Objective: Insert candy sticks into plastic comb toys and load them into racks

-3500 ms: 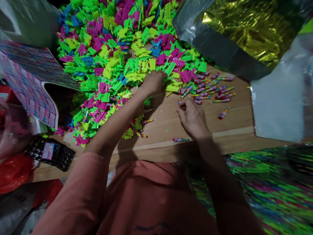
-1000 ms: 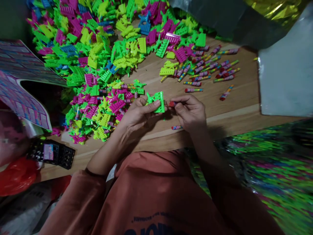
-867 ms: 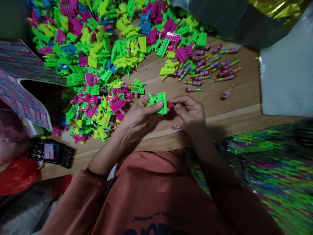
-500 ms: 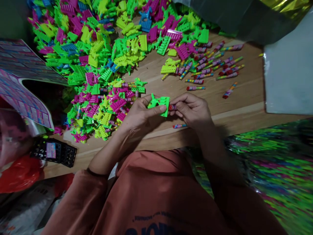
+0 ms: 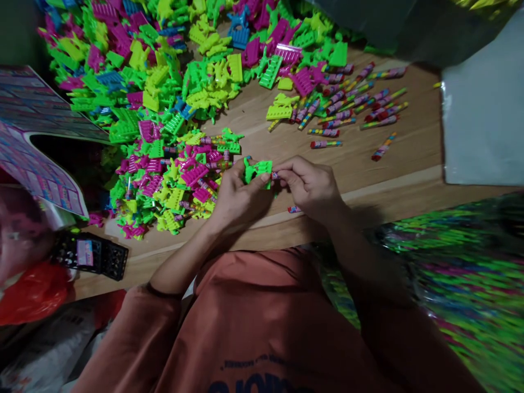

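Observation:
My left hand [image 5: 238, 199] pinches a bright green plastic toy [image 5: 257, 171], an animal shape joined to a flat ridged piece. A slim candy tube [image 5: 275, 175] with a printed label is gripped between the thumb and fingers of my right hand [image 5: 309, 188]. The tube's end meets the right edge of the green toy; how far it goes in, I cannot tell. Under my right hand lies a loose candy tube [image 5: 293, 209], partly covered by the fingers. Left of my left hand is a pile of toys with tubes among them [image 5: 176, 185].
A large heap of green, yellow, pink and blue toys [image 5: 155, 71] spreads across the back left. Several candy tubes [image 5: 344, 109] lie at the back right, beside a white packet [image 5: 483, 120]. A printed card sheet [image 5: 45, 153] and black trays [image 5: 94, 255] are at left; filled bags [image 5: 470, 284] lie at right.
Both hands have shifted slightly left with the toy and the tube. The tube's end looks closer against the toy, and less of the tube shows.

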Motion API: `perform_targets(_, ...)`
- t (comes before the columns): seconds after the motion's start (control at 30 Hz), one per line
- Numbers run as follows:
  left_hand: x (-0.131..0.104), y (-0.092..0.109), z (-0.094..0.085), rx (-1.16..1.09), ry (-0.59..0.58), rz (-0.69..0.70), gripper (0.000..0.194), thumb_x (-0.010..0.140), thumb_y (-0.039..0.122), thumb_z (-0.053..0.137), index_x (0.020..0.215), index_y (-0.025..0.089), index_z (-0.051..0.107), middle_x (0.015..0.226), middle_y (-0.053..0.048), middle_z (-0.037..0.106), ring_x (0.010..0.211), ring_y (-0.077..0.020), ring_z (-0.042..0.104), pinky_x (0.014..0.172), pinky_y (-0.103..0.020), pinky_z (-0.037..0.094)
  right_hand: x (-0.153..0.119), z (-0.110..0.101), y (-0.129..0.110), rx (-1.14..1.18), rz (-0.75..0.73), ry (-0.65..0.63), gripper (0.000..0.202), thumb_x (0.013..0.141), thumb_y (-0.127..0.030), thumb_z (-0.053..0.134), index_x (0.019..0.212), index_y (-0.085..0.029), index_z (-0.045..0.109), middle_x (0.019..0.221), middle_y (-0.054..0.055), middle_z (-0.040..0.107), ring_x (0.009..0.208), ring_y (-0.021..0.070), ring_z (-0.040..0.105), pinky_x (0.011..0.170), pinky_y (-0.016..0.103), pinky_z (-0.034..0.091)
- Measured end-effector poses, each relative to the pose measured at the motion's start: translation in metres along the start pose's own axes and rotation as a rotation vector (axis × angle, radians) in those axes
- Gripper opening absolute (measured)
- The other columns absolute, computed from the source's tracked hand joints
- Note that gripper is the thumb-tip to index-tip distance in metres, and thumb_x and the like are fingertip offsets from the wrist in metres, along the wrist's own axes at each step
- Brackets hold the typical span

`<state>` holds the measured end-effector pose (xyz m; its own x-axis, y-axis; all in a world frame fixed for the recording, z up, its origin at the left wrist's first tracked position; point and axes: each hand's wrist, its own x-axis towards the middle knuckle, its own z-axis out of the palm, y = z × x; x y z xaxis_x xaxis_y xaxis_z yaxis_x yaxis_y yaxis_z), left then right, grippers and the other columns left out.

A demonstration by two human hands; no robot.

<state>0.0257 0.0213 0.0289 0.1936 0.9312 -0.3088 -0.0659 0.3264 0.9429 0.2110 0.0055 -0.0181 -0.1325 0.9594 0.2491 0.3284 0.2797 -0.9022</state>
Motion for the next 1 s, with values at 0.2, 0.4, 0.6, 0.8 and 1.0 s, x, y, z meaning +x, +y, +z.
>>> perform_targets(0.2,-0.007,0.016,-0.019,0.127,0.048,0.061,0.046,0.078,0.054,0.107,0.093,0.025,0.075,0.085,-0.001,0.075,0.078,-0.0192,0.065,0.073,-0.032,0.053,-0.001,0.003,-0.012,-0.038,-0.051,0.002,0.023,0.117,-0.034,0.06,0.112,-0.028,0.082,0.104,0.004,0.085,0.092,0.022,0.079,0.092,0.037,0.068)
perform_targets(0.4,-0.011,0.081,-0.108,0.702,0.238,0.371,0.057,0.069,0.05,0.109,0.119,0.037,0.085,0.11,0.0,0.083,0.099,-0.0287,0.072,0.091,-0.045,0.058,0.002,-0.051,0.041,-0.268,-0.058,0.166,0.019,0.114,-0.035,0.069,0.122,-0.037,0.086,0.123,0.009,0.083,0.116,0.0317,0.077,0.104,0.053,0.066)
perform_targets(0.6,0.05,0.079,-0.068,0.695,0.115,0.49,0.04,0.084,0.042,0.098,0.117,0.025,0.084,0.121,-0.01,0.081,0.11,-0.0313,0.075,0.102,-0.048,0.06,0.002,-0.058,0.092,-0.491,-0.071,0.167,0.018,0.108,-0.025,0.072,0.119,-0.03,0.086,0.117,0.012,0.08,0.113,0.0356,0.071,0.106,0.062,0.061)
perform_targets(0.8,0.173,0.013,0.011,0.777,-0.08,0.303,0.041,0.08,0.001,0.089,0.118,0.014,0.08,0.14,-0.012,0.076,0.151,-0.0376,0.063,0.134,-0.044,0.039,-0.005,-0.044,0.093,-0.559,-0.06,0.163,0.021,0.111,-0.037,0.066,0.114,-0.028,0.084,0.11,0.012,0.075,0.105,0.0335,0.068,0.097,0.057,0.061)
perform_targets(1.0,0.212,-0.002,0.015,0.825,-0.042,0.212,0.046,0.065,0.008,0.105,0.099,0.022,0.078,0.128,-0.006,0.079,0.159,-0.0437,0.052,0.138,-0.051,0.038,-0.006,-0.046,0.087,-0.512,-0.027,0.143,0.018,0.108,-0.033,0.069,0.111,-0.029,0.086,0.112,0.011,0.077,0.108,0.0355,0.067,0.1,0.059,0.057)
